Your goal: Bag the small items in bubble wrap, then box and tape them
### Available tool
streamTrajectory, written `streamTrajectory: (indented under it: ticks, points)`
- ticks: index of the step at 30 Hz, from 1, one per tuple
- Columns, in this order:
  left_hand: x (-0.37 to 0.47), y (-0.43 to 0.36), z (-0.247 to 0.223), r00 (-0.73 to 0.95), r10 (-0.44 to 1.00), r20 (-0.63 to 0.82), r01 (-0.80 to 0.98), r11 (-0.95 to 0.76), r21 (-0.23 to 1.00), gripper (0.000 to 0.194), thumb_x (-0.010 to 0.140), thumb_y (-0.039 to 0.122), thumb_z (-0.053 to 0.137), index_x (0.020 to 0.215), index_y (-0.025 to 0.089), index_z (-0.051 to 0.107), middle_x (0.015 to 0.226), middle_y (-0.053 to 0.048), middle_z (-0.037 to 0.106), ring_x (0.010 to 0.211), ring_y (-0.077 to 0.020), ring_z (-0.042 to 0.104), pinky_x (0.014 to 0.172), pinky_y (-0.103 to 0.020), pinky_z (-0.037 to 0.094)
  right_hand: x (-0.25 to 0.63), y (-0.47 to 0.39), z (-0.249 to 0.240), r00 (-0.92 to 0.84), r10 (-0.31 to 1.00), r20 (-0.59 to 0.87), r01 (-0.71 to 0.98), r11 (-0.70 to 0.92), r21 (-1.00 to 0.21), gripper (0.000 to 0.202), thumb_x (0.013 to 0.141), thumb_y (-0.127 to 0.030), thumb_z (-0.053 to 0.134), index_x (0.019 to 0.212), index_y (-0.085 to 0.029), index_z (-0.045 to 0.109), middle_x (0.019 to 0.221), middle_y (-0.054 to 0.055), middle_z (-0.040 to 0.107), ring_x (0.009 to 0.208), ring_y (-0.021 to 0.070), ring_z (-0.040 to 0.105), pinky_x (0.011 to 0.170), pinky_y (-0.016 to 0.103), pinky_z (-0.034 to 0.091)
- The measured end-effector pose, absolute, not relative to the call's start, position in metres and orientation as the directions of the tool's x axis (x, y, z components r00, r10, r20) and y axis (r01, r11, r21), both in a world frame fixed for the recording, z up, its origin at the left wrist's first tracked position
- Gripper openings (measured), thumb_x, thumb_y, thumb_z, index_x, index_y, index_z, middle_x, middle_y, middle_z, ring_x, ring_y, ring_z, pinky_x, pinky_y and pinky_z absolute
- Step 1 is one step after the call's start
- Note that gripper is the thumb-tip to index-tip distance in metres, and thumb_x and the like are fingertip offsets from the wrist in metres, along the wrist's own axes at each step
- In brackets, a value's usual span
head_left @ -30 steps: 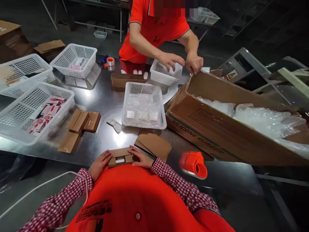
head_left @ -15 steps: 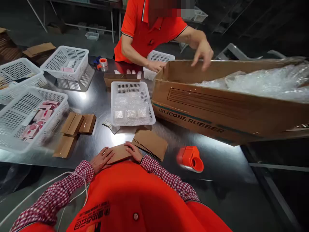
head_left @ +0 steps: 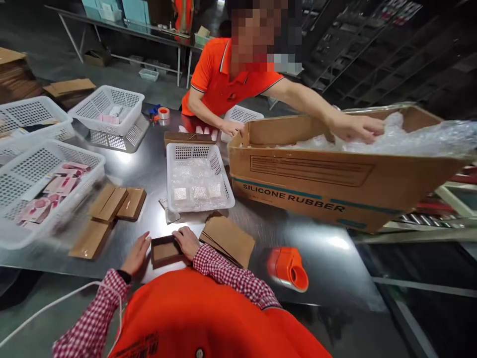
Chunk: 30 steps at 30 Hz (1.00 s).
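Observation:
A small open cardboard box (head_left: 166, 251) lies on the metal table right in front of me, its hollow inside facing up. My right hand (head_left: 187, 242) grips its right side, fingers over the edge. Just left of the box is my left hand (head_left: 137, 254), fingers spread and holding nothing. Flat brown cardboard pieces (head_left: 229, 240) are stacked to the right of my right hand. Beyond the box stands a white basket (head_left: 200, 209) with bubble-wrapped items (head_left: 199, 193). Closed brown boxes (head_left: 91, 239) lie to the left.
An orange tape dispenser (head_left: 288, 268) sits at the right near the table edge. A large carton (head_left: 298, 174) with bubble wrap (head_left: 413, 139) stands at the back right; a person's hand (head_left: 357, 128) reaches into it. White baskets (head_left: 95, 166) line the left.
The cardboard under my hands now shows as an open box. My left hand has come off it to the left. The other person's arm has stretched right, onto the bubble wrap.

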<state>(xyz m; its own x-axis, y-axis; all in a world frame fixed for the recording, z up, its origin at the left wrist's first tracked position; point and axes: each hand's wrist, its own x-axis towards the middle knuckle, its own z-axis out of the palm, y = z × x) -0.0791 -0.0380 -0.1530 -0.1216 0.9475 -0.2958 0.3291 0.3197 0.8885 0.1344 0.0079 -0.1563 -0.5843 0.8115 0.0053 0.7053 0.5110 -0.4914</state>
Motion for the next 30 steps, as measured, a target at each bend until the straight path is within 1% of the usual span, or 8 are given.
streamTrajectory:
  ticks: [4, 8, 9, 11, 17, 21, 26, 30]
  points:
    - [-0.054, -0.053, -0.169, -0.224, 0.945, -0.239, 0.305, 0.301, 0.904, 0.047, 0.087, 0.052, 0.031, 0.108, 0.018, 0.053, 0.113, -0.013, 0.06, 0.112, -0.0282, 0.055, 0.102, -0.051, 0.038, 0.142, 0.029, -0.139, -0.651, 0.758, 0.037, 0.648, 0.581, -0.492, 0.03, 0.091, -0.026, 0.044, 0.118, -0.023, 0.056, 0.107, 0.009, 0.06, 0.101, 0.0243, 0.051, 0.089, 0.039, 0.043]
    - [-0.041, -0.054, -0.183, -0.277, 0.942, -0.189, 0.277, 0.266, 0.923, 0.04, 0.088, 0.051, 0.032, 0.1, 0.019, 0.053, 0.102, -0.01, 0.061, 0.105, -0.0263, 0.057, 0.099, -0.049, 0.041, 0.178, 0.112, -0.094, -0.553, 0.825, 0.118, 0.701, 0.537, -0.469, 0.049, 0.089, -0.015, 0.037, 0.138, -0.018, 0.036, 0.133, 0.013, 0.046, 0.126, 0.0264, 0.037, 0.107, 0.049, 0.029]
    - [-0.041, -0.053, -0.185, -0.28, 0.943, -0.18, 0.271, 0.257, 0.927, 0.039, 0.088, 0.051, 0.032, 0.099, 0.02, 0.053, 0.101, -0.01, 0.061, 0.104, -0.0258, 0.057, 0.098, -0.048, 0.042, 0.187, 0.137, -0.085, -0.555, 0.831, 0.037, 0.75, 0.518, -0.411, 0.053, 0.086, -0.015, 0.042, 0.139, -0.017, 0.034, 0.136, 0.014, 0.044, 0.129, 0.0272, 0.035, 0.109, 0.05, 0.026]
    - [-0.041, -0.053, -0.186, -0.288, 0.944, -0.162, 0.264, 0.241, 0.934, 0.037, 0.088, 0.05, 0.033, 0.098, 0.02, 0.053, 0.099, -0.009, 0.061, 0.102, -0.0254, 0.058, 0.097, -0.047, 0.043, 0.201, 0.179, -0.073, -0.566, 0.824, -0.04, 0.772, 0.512, -0.378, 0.058, 0.078, -0.015, 0.055, 0.135, -0.012, 0.04, 0.133, 0.018, 0.047, 0.127, 0.0306, 0.038, 0.108, 0.051, 0.026]
    - [-0.038, -0.053, -0.183, -0.312, 0.941, -0.129, 0.272, 0.218, 0.937, 0.032, 0.089, 0.045, 0.033, 0.098, 0.021, 0.052, 0.098, -0.009, 0.06, 0.1, -0.0251, 0.058, 0.095, -0.047, 0.043, 0.208, 0.212, -0.067, -0.603, 0.779, -0.17, 0.782, 0.535, -0.319, 0.063, 0.057, -0.017, 0.079, 0.116, -0.015, 0.057, 0.111, 0.017, 0.06, 0.111, 0.0359, 0.05, 0.097, 0.052, 0.034]
    - [-0.037, -0.052, -0.185, -0.326, 0.938, -0.116, 0.289, 0.216, 0.933, 0.031, 0.09, 0.044, 0.031, 0.098, 0.021, 0.051, 0.097, -0.008, 0.06, 0.099, -0.0244, 0.058, 0.095, -0.046, 0.043, 0.209, 0.205, -0.062, -0.62, 0.772, -0.139, 0.768, 0.561, -0.308, 0.059, 0.056, -0.025, 0.081, 0.109, -0.016, 0.059, 0.105, 0.015, 0.057, 0.106, 0.0349, 0.048, 0.091, 0.051, 0.038]
    - [-0.036, -0.053, -0.186, -0.33, 0.939, -0.099, 0.31, 0.207, 0.928, 0.031, 0.09, 0.043, 0.03, 0.098, 0.021, 0.05, 0.097, -0.009, 0.059, 0.098, -0.0247, 0.058, 0.093, -0.046, 0.044, 0.218, 0.197, -0.054, -0.692, 0.718, -0.076, 0.692, 0.629, -0.354, 0.053, 0.057, -0.028, 0.08, 0.103, -0.015, 0.055, 0.119, 0.016, 0.049, 0.116, 0.0327, 0.041, 0.099, 0.047, 0.032]
    - [-0.036, -0.053, -0.188, -0.331, 0.94, -0.083, 0.322, 0.195, 0.926, 0.028, 0.091, 0.039, 0.029, 0.099, 0.021, 0.049, 0.098, -0.01, 0.058, 0.098, -0.0247, 0.057, 0.094, -0.046, 0.043, 0.222, 0.189, -0.049, -0.731, 0.677, -0.086, 0.65, 0.652, -0.39, 0.056, 0.063, -0.03, 0.075, 0.111, -0.016, 0.051, 0.11, 0.012, 0.056, 0.106, 0.029, 0.05, 0.096, 0.044, 0.034]
